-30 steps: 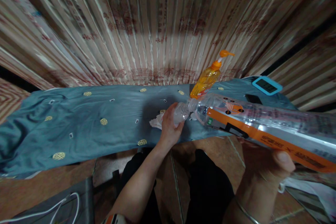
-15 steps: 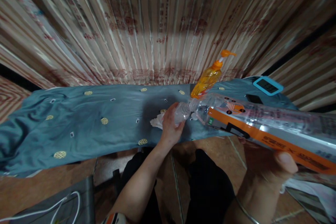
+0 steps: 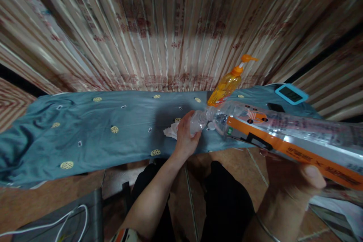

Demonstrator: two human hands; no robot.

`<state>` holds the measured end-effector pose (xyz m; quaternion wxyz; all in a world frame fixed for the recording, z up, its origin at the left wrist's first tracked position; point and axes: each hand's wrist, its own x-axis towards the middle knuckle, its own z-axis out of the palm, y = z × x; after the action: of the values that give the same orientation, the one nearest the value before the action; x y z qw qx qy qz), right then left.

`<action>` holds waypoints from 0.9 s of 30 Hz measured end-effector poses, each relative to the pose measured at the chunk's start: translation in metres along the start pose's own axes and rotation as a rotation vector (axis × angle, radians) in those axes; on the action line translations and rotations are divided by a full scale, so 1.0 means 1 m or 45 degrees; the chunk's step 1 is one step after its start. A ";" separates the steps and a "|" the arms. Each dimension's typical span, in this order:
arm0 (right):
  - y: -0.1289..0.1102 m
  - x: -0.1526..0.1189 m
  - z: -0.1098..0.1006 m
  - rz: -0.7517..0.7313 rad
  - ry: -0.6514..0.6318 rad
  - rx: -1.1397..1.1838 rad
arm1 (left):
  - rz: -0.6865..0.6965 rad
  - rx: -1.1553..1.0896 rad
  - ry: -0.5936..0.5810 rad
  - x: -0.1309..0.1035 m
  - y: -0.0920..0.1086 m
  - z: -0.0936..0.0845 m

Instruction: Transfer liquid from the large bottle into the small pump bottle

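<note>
My left hand is closed around a small clear bottle over the cloth-covered table. A large clear bottle with an orange and grey label lies tilted across the right side, its neck meeting the mouth of the small one. My right hand grips the large bottle from below, thumb on the label. Beside my left hand is a crumpled white tissue. A small white cap shows just under the joined necks. Behind them stands an orange pump bottle with yellow liquid.
The table has a blue-green cloth. At its right end are a blue-framed digital display and a dark flat object. A pleated curtain hangs behind. A white cable lies on a dark surface at lower left.
The whole view has shifted slightly, so things appear a little further right. Both hands keep their hold, and the two bottles stay mouth to mouth.
</note>
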<state>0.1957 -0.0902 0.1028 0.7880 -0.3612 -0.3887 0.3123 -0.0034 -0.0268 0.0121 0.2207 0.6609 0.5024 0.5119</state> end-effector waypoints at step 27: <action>-0.001 -0.001 -0.001 0.018 0.055 0.007 | 0.021 -0.011 0.029 0.001 -0.002 0.002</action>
<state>0.1960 -0.0921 0.1031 0.7950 -0.3683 -0.3682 0.3111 -0.0022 -0.0252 0.0102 0.2137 0.6582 0.4971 0.5235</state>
